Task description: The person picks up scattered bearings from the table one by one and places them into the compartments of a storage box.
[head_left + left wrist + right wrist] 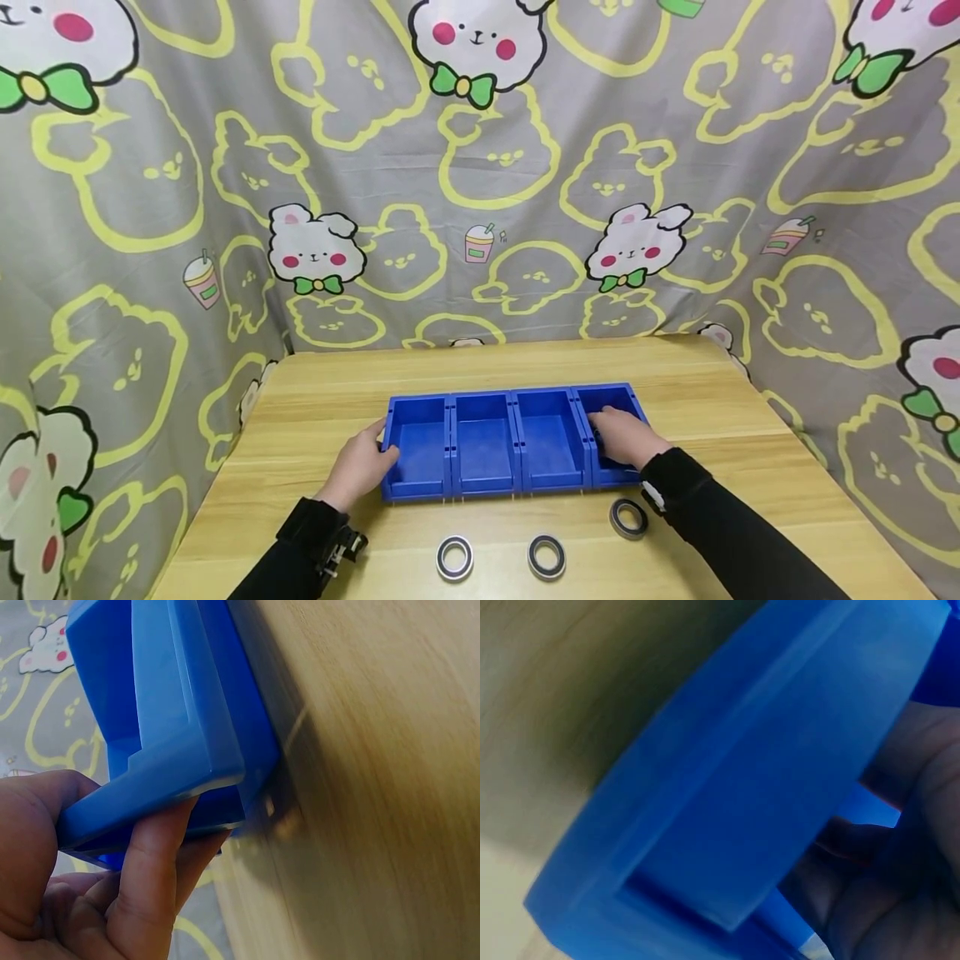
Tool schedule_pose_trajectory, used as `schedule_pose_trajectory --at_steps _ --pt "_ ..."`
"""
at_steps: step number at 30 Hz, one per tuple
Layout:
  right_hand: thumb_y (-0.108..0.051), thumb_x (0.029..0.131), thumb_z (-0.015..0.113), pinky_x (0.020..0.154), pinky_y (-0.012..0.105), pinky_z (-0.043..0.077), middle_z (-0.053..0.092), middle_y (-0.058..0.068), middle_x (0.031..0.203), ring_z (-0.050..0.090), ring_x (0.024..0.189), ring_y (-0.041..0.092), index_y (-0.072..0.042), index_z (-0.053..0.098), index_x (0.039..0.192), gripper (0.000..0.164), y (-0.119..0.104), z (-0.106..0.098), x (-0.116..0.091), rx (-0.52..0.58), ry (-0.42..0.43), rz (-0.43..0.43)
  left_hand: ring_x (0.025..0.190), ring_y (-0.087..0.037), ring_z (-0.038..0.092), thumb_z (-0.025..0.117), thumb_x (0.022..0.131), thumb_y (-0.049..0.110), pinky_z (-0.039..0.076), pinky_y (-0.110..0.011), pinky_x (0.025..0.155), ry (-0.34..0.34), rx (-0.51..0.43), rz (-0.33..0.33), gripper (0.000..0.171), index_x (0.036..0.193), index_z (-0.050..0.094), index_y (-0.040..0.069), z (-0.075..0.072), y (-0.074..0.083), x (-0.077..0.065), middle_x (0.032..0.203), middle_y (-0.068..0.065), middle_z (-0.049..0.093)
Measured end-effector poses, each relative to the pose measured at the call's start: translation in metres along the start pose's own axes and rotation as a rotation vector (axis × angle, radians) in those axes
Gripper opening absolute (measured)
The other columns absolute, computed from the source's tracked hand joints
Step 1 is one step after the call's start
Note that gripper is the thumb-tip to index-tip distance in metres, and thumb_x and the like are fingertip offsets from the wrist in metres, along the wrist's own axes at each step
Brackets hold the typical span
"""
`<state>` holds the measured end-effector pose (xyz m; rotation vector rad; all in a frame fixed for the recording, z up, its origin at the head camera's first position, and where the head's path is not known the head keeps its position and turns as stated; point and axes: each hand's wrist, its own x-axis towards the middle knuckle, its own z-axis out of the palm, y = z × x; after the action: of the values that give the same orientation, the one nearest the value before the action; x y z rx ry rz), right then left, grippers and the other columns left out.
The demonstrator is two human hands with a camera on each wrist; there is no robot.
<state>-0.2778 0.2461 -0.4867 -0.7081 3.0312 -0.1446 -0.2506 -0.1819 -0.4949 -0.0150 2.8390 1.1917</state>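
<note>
Several blue bins (480,454) stand joined in a row on the table. My left hand (360,467) holds the side of the leftmost bin (420,450); in the left wrist view its fingers (150,862) curl under the rim (150,791). My right hand (626,437) reaches down inside the rightmost bin (618,477), fingers bent. A dark bit shows by its fingertips, and I cannot tell whether it is held. The bin's blue wall (757,780) hides part of this hand in the right wrist view.
Three ring-shaped bearings lie on the wooden table (337,375) in front of the bins: a left one (441,560), a middle one (533,557) and a right one (615,518) near my right sleeve. A patterned grey curtain (420,183) surrounds the table's back and sides.
</note>
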Motion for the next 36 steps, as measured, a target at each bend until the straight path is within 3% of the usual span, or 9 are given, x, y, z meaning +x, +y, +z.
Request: schedule_pose_trajectory --at_steps 6,11,18,22,25,29,36 --pt "0.006 0.089 0.063 0.084 0.053 0.052 0.068 0.020 0.093 0.065 0.093 0.039 0.002 0.067 0.101 0.013 -0.005 0.000 -0.001 -0.011 0.011 -0.012 0.048 -0.015 0.045 0.060 0.093 0.013 0.039 -0.029 0.046 -0.003 -0.004 -0.012 0.064 0.152 0.039 0.000 0.001 -0.001 0.001 0.074 -0.006 0.060" --pt "0.004 0.089 0.066 0.085 0.054 0.052 0.067 0.023 0.098 0.064 0.095 0.041 0.006 0.066 0.109 0.021 -0.009 -0.003 -0.004 -0.014 0.002 0.003 0.048 -0.015 0.045 0.060 0.093 0.013 0.038 -0.029 0.046 -0.005 0.013 0.000 0.063 0.151 0.039 -0.002 0.002 -0.002 0.001 0.066 -0.004 0.053" --pt "-0.004 0.083 0.077 0.085 0.049 0.053 0.066 0.018 0.104 0.064 0.097 0.035 0.004 0.068 0.114 0.033 -0.014 -0.038 -0.023 0.039 0.085 0.041 0.048 -0.015 0.046 0.060 0.094 0.013 0.039 -0.029 0.046 -0.012 0.003 -0.006 0.064 0.152 0.038 -0.001 0.003 -0.001 0.001 0.075 -0.005 0.060" --pt "-0.007 0.082 0.080 0.081 0.045 0.054 0.065 0.014 0.101 0.065 0.092 0.030 0.001 0.070 0.110 0.031 -0.020 -0.056 -0.036 0.053 0.155 0.014 0.045 -0.014 0.042 0.060 0.093 0.013 0.036 -0.028 0.044 -0.005 0.005 -0.007 0.064 0.152 0.038 -0.001 0.000 0.001 0.000 0.065 -0.003 0.053" --pt "-0.008 0.081 0.082 0.077 0.041 0.055 0.064 0.010 0.097 0.064 0.087 0.025 0.000 0.071 0.108 0.031 -0.027 -0.059 -0.047 0.037 0.176 -0.023 0.044 -0.013 0.040 0.059 0.093 0.012 0.035 -0.028 0.044 -0.010 0.003 -0.007 0.065 0.153 0.037 -0.001 -0.001 0.002 -0.001 0.059 0.000 0.044" --pt "-0.010 0.079 0.083 0.071 0.036 0.054 0.063 0.007 0.093 0.062 0.082 0.020 -0.002 0.072 0.106 0.030 -0.037 -0.054 -0.064 0.018 0.148 -0.064 0.044 -0.013 0.040 0.059 0.093 0.013 0.035 -0.028 0.044 -0.018 0.004 -0.002 0.065 0.153 0.037 -0.001 -0.001 0.002 0.001 0.057 0.002 0.041" --pt "-0.013 0.079 0.084 0.070 0.036 0.055 0.064 0.006 0.096 0.064 0.085 0.022 -0.005 0.072 0.106 0.030 -0.050 -0.051 -0.084 0.056 0.009 -0.110 0.046 -0.013 0.042 0.059 0.093 0.013 0.036 -0.028 0.045 -0.013 0.003 0.009 0.065 0.152 0.037 -0.002 -0.001 -0.001 0.002 0.062 -0.002 0.049"
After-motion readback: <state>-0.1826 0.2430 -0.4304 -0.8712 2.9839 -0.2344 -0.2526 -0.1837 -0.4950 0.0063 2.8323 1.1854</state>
